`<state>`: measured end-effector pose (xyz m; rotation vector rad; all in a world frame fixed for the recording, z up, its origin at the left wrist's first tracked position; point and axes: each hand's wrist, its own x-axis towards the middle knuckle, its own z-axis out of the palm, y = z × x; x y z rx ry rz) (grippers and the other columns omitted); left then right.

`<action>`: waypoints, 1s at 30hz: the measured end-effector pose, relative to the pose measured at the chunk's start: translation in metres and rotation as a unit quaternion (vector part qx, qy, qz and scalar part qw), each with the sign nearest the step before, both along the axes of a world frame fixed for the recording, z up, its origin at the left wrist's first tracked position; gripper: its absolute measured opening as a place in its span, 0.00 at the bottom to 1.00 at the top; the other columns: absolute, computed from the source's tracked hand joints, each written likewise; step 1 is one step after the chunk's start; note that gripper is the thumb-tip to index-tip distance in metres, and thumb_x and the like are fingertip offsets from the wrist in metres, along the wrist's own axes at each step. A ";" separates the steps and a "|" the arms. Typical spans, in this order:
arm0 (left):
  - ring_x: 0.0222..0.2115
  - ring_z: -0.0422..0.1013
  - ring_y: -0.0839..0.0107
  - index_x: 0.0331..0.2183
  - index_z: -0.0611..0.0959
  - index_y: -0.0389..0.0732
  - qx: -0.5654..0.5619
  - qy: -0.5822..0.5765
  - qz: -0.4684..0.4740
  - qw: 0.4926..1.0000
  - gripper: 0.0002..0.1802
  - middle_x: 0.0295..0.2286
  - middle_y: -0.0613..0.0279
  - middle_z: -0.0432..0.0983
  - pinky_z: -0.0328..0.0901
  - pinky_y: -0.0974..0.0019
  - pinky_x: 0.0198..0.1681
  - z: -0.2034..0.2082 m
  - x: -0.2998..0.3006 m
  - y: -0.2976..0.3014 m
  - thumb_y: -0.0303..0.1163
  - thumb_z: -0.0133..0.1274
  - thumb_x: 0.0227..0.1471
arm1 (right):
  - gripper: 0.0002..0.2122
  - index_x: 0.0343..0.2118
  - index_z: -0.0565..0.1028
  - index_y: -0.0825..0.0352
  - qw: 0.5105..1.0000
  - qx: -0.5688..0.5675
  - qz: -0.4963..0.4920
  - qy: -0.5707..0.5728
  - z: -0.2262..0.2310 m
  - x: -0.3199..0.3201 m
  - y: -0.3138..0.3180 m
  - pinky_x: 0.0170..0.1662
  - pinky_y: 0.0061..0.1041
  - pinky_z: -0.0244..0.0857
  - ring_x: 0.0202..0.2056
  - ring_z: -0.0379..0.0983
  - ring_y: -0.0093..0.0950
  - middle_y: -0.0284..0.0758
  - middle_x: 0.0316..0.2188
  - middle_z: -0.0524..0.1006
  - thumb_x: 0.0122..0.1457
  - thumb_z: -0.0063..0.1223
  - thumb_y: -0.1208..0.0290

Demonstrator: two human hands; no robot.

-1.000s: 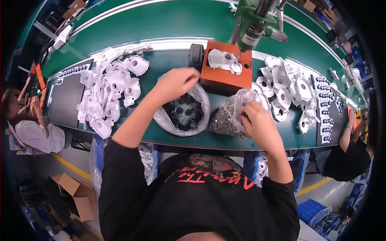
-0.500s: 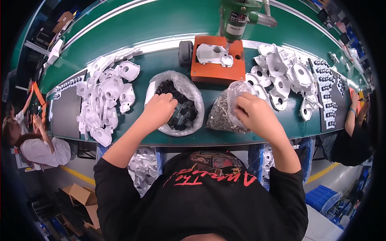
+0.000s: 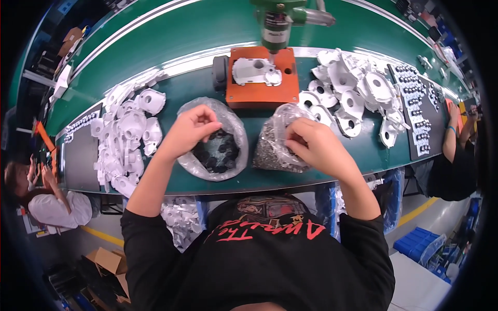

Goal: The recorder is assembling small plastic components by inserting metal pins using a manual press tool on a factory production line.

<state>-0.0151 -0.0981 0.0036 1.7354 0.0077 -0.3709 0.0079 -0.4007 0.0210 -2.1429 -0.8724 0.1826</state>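
My left hand [image 3: 193, 130] is over the rim of a clear plastic bag [image 3: 237, 165] of black round parts [image 3: 217, 153]. Its thumb and forefinger are pinched together; whatever they hold is too small to make out. At the mouth of a second clear bag [image 3: 284, 115], filled with small metal pieces that look like screws [image 3: 270, 155], is my right hand [image 3: 315, 145]. The fingers there are closed in a pinch, their contents hidden. Beyond the bags, a white housing [image 3: 249, 71] lies on an orange fixture block [image 3: 239, 97] beneath a green press [image 3: 276, 26].
White housings pile up at the left [image 3: 130, 124] and right [image 3: 353, 103]. Dark boards [image 3: 83, 150] with small fitted parts flank them. A dark grey block [image 3: 220, 72] stands beside the fixture. Co-workers sit at far left [image 3: 57, 199] and far right [image 3: 456, 166].
My left hand has risen from the black parts, its fingers now in sight. My right hand stays at the metal-piece bag. The view has shifted, moving the bench and press leftward in the picture.
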 end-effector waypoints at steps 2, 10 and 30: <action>0.21 0.68 0.82 0.28 0.74 0.36 -0.030 0.018 0.015 0.999 0.06 0.22 0.68 0.70 0.63 0.78 0.28 -0.005 0.006 0.000 0.25 0.55 0.50 | 0.05 0.28 0.71 0.70 1.000 0.028 0.010 0.006 -0.001 0.002 -0.002 0.28 0.26 0.63 0.25 0.70 0.31 0.37 0.23 0.70 0.48 0.55 0.79; 0.28 0.75 0.72 0.34 0.75 0.31 -0.107 0.001 0.057 0.993 0.08 0.27 0.62 0.74 0.67 0.74 0.34 -0.019 0.013 -0.023 0.23 0.53 0.50 | 0.05 0.28 0.71 0.71 0.992 0.099 -0.007 0.079 -0.008 0.006 -0.007 0.26 0.22 0.62 0.23 0.69 0.24 0.34 0.24 0.70 0.50 0.56 0.79; 0.15 0.59 0.83 0.30 0.76 0.40 0.142 -0.055 -0.184 0.971 0.11 0.19 0.72 0.68 0.51 0.77 0.15 0.020 0.190 -0.072 0.31 0.59 0.42 | 0.04 0.24 0.70 0.71 0.983 0.157 -0.007 0.093 -0.015 0.005 -0.017 0.28 0.22 0.66 0.24 0.72 0.24 0.37 0.29 0.76 0.47 0.53 0.80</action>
